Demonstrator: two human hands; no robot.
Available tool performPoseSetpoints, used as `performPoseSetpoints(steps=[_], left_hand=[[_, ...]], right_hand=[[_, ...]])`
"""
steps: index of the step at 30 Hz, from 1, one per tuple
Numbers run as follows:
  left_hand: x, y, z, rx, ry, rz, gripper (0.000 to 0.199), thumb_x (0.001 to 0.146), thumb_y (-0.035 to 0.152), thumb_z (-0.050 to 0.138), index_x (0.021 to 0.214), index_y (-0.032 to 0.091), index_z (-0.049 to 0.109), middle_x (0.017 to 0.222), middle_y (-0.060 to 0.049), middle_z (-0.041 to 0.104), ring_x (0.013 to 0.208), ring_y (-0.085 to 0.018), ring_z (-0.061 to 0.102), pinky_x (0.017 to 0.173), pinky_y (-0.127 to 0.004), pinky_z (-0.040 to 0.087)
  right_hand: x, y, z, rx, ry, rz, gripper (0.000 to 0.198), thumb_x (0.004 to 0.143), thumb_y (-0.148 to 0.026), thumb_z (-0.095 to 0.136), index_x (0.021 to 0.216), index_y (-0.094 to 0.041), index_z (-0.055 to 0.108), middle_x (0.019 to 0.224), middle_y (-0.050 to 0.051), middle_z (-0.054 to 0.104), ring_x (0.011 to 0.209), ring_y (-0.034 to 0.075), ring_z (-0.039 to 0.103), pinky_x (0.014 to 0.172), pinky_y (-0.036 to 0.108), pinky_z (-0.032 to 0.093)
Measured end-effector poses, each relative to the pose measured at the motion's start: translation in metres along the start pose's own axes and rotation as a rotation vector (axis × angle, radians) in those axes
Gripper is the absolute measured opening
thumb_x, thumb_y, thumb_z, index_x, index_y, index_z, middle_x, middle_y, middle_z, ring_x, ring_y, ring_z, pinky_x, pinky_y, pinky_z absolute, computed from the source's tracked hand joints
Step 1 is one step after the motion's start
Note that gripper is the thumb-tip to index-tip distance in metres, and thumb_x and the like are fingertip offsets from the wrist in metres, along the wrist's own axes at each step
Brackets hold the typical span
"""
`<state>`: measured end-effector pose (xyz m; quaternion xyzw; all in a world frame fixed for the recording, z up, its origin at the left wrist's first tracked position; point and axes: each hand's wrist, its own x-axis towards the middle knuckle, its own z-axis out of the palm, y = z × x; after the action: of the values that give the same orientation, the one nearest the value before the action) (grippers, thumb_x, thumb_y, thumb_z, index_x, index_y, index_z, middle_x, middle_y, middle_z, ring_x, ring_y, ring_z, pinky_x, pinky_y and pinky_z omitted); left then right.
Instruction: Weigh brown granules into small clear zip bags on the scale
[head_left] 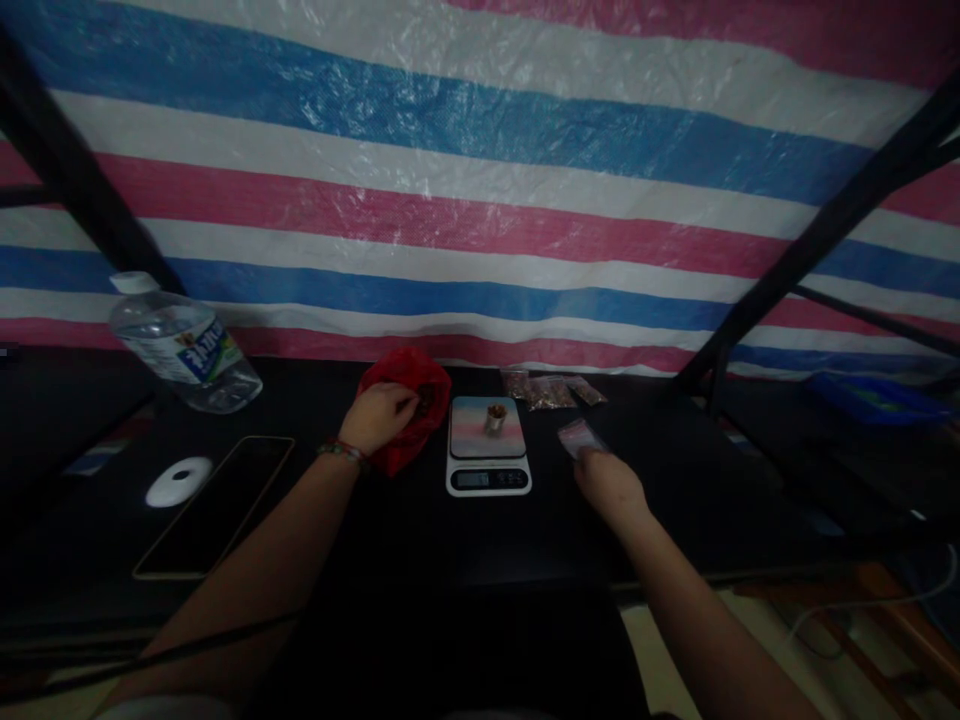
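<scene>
My left hand point(379, 415) reaches into an opened red plastic bag point(409, 450), its fingers drawn together over dark brown contents point(426, 398); what they pinch I cannot make out. Between my hands lies a white digital kitchen scale point(488, 478). On its plate stands a small silvery cup point(494, 424), heaped with brown pieces. To the right of the scale, my right hand point(611, 487) is closed on a small clear plastic bag point(579, 437), which looks empty. Behind it rest several filled small bags point(550, 393) with brownish contents.
A clear water bottle point(187, 350) leans at the left. In front of it are a white rounded case point(178, 482) and a dark phone point(217, 510). A striped sheet point(480, 180) hangs behind the black table point(480, 545). Black frame bars point(780, 270) slant at both sides; a blue tray point(877, 400) sits far right.
</scene>
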<state>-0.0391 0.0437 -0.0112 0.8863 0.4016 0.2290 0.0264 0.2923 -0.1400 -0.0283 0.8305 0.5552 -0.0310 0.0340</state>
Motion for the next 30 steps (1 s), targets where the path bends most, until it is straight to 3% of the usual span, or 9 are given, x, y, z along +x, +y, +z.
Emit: performPoseSetpoints(steps=[4, 13, 15, 17, 20, 23, 27, 30], left_hand=[[-0.002, 0.011, -0.005, -0.024, 0.065, 0.039, 0.036, 0.091, 0.037, 0.039, 0.089, 0.020, 0.070, 0.094, -0.007, 0.071, 0.090, -0.023, 0.061, 0.085, -0.036, 0.044], [-0.003, 0.015, -0.002, -0.072, 0.054, 0.113, 0.034, 0.091, 0.034, 0.041, 0.090, 0.018, 0.070, 0.092, -0.007, 0.071, 0.087, -0.022, 0.062, 0.083, -0.035, 0.045], [-0.003, 0.017, -0.002, -0.085, 0.061, 0.120, 0.034, 0.091, 0.035, 0.041, 0.090, 0.017, 0.070, 0.093, -0.007, 0.071, 0.087, -0.021, 0.062, 0.084, -0.035, 0.046], [-0.004, 0.020, -0.004, -0.125, 0.063, 0.134, 0.034, 0.091, 0.035, 0.042, 0.092, 0.017, 0.070, 0.094, -0.008, 0.071, 0.088, -0.021, 0.062, 0.085, -0.035, 0.046], [-0.006, 0.023, -0.005, -0.283, 0.078, 0.155, 0.035, 0.090, 0.039, 0.045, 0.102, 0.016, 0.068, 0.103, -0.009, 0.070, 0.095, -0.022, 0.061, 0.088, -0.036, 0.045], [-0.010, 0.024, 0.000, -0.655, 0.075, 0.152, 0.046, 0.087, 0.047, 0.049, 0.119, 0.015, 0.061, 0.109, -0.012, 0.067, 0.089, -0.020, 0.062, 0.080, -0.034, 0.048], [-0.013, 0.019, 0.012, -1.312, -0.129, 0.105, 0.061, 0.083, 0.060, 0.048, 0.112, 0.008, 0.062, 0.092, -0.015, 0.068, 0.057, -0.012, 0.057, 0.051, -0.023, 0.040], [-0.014, 0.017, 0.015, -1.521, -0.193, 0.040, 0.054, 0.077, 0.053, 0.063, 0.111, 0.011, 0.063, 0.086, -0.011, 0.067, 0.051, -0.008, 0.051, 0.045, -0.020, 0.032]], right_hand=[[0.000, 0.000, -0.010, -0.023, -0.051, -0.049, 0.032, 0.088, -0.029, 0.042, 0.089, -0.012, 0.069, 0.088, 0.019, 0.071, 0.081, 0.028, 0.069, 0.070, 0.035, 0.049], [0.025, 0.019, -0.038, -0.015, -0.209, -0.153, 0.033, 0.089, -0.025, 0.041, 0.081, -0.012, 0.070, 0.085, 0.016, 0.071, 0.077, 0.022, 0.069, 0.068, 0.028, 0.046], [0.028, 0.024, -0.054, 0.011, -0.146, -0.139, 0.033, 0.089, -0.024, 0.040, 0.081, -0.012, 0.070, 0.084, 0.016, 0.071, 0.077, 0.022, 0.068, 0.068, 0.028, 0.046], [0.029, 0.022, -0.071, 0.118, 0.021, -0.173, 0.032, 0.088, -0.025, 0.040, 0.085, -0.013, 0.069, 0.086, 0.015, 0.071, 0.079, 0.022, 0.067, 0.070, 0.029, 0.046], [0.029, -0.003, -0.091, 0.482, 0.245, -0.438, 0.025, 0.086, -0.024, 0.045, 0.089, -0.016, 0.068, 0.090, 0.009, 0.071, 0.082, 0.020, 0.065, 0.074, 0.028, 0.046], [0.028, -0.052, -0.092, 0.847, 0.165, -0.740, 0.022, 0.083, -0.025, 0.049, 0.089, -0.017, 0.068, 0.083, 0.004, 0.070, 0.073, 0.016, 0.064, 0.067, 0.026, 0.047], [0.032, -0.115, -0.077, 1.038, 0.166, -0.819, 0.024, 0.078, -0.014, 0.047, 0.083, -0.018, 0.070, 0.084, 0.002, 0.071, 0.078, 0.015, 0.065, 0.072, 0.026, 0.048], [0.038, -0.139, -0.067, 1.072, 0.122, -0.843, 0.028, 0.075, -0.010, 0.046, 0.081, -0.019, 0.071, 0.083, 0.001, 0.072, 0.079, 0.015, 0.065, 0.076, 0.027, 0.049]])
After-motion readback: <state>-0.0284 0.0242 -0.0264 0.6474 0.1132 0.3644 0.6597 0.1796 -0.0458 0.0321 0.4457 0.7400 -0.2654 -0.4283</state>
